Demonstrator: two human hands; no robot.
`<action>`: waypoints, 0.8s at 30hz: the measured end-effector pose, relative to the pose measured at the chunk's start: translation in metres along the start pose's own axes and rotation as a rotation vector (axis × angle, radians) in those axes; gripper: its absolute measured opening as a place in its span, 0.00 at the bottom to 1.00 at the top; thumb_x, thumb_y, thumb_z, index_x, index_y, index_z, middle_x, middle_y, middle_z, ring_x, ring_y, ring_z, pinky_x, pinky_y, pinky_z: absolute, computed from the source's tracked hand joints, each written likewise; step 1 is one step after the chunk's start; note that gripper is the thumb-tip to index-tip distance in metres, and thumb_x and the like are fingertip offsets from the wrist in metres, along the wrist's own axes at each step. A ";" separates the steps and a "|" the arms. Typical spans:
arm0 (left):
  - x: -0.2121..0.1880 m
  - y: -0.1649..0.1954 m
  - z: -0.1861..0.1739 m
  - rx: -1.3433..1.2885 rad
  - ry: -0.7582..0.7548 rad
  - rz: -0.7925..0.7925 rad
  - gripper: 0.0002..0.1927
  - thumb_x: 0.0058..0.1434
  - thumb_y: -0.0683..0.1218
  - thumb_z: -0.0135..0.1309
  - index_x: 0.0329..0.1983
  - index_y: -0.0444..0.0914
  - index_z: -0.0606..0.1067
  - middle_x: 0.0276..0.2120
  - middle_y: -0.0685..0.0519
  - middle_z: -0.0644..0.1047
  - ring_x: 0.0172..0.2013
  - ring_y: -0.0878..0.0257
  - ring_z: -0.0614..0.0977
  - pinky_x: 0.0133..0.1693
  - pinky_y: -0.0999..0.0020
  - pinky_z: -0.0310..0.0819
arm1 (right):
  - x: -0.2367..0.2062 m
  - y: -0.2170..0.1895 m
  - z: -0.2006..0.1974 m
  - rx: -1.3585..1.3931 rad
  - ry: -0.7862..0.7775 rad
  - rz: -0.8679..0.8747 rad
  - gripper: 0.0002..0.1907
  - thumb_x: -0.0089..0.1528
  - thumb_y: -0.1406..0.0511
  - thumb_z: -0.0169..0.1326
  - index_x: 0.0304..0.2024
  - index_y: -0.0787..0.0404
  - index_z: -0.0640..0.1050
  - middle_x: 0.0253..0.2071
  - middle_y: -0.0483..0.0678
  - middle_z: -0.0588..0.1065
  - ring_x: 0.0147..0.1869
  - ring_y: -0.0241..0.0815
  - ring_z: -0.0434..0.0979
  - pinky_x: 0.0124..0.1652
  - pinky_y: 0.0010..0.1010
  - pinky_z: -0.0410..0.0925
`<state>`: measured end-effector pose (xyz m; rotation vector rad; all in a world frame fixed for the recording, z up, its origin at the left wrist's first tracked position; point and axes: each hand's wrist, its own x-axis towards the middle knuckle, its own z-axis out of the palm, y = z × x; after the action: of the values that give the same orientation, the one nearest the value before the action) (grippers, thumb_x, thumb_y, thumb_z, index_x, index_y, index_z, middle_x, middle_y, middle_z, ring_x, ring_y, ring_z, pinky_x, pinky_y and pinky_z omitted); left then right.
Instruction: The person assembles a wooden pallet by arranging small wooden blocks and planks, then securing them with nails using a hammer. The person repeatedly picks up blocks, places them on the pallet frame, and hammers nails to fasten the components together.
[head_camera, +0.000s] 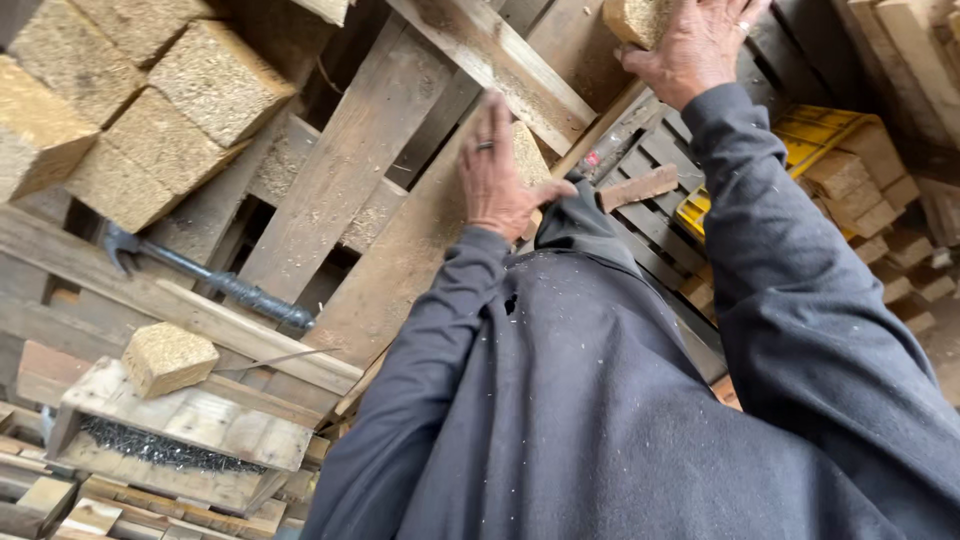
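Standing by the pallet pile here, and the person has both arms up on a wooden pallet (350, 180) that leans against more timber. Their right hand (695, 45) is wrapped over a pressed-chip block (632, 18) at the top edge of view, fingers curled round it. Left hand (505, 170) lies flat with fingers together on a second chip block (530, 150) sitting on the pallet's slanted board, more steadying than pinching.

Looks to me like the stage where the blocks get positioned on the pallet frame, nothing fastened yet as far as I can tell. I'd guess the next bit needs the right-hand block held square against the board while the left one doesn't slide.

A dark pry bar (205, 275) rests on the boards lower left, well apart from both hands. Below it a loose chip block (168, 358) sits on a small wooden tray (200, 420) with a strip of collated nails (165, 450) in front. Spare blocks stacked upper left (130, 110). No labels I can make out; the only packaging-ish thing is a yellow crate (815, 140) on the right, holding wood offcuts
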<state>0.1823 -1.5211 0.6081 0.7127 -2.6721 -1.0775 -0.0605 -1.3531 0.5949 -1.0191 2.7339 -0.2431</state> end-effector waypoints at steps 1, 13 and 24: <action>-0.003 -0.010 -0.003 -0.115 0.210 0.116 0.65 0.52 0.76 0.59 0.82 0.41 0.45 0.77 0.39 0.50 0.75 0.42 0.58 0.73 0.44 0.59 | -0.005 -0.004 -0.004 0.011 0.040 -0.022 0.54 0.57 0.53 0.75 0.77 0.58 0.59 0.68 0.72 0.55 0.73 0.76 0.47 0.63 0.75 0.38; -0.051 -0.073 -0.016 -0.527 -0.166 -0.465 0.30 0.71 0.57 0.51 0.74 0.44 0.65 0.69 0.44 0.69 0.65 0.51 0.73 0.64 0.57 0.69 | -0.100 -0.114 0.023 0.719 -0.439 0.031 0.21 0.68 0.69 0.54 0.64 0.63 0.73 0.56 0.53 0.73 0.57 0.49 0.76 0.57 0.36 0.71; -0.064 -0.097 -0.030 -1.238 -0.204 -0.694 0.24 0.68 0.47 0.55 0.68 0.54 0.70 0.70 0.48 0.67 0.66 0.49 0.69 0.59 0.34 0.67 | -0.124 -0.133 0.032 1.673 -0.326 0.382 0.25 0.57 0.81 0.42 0.58 0.69 0.65 0.53 0.55 0.73 0.48 0.42 0.77 0.51 0.33 0.78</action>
<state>0.2833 -1.5689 0.5638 1.1998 -1.2644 -2.6084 0.1223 -1.3728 0.6114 -0.0003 1.4175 -1.6357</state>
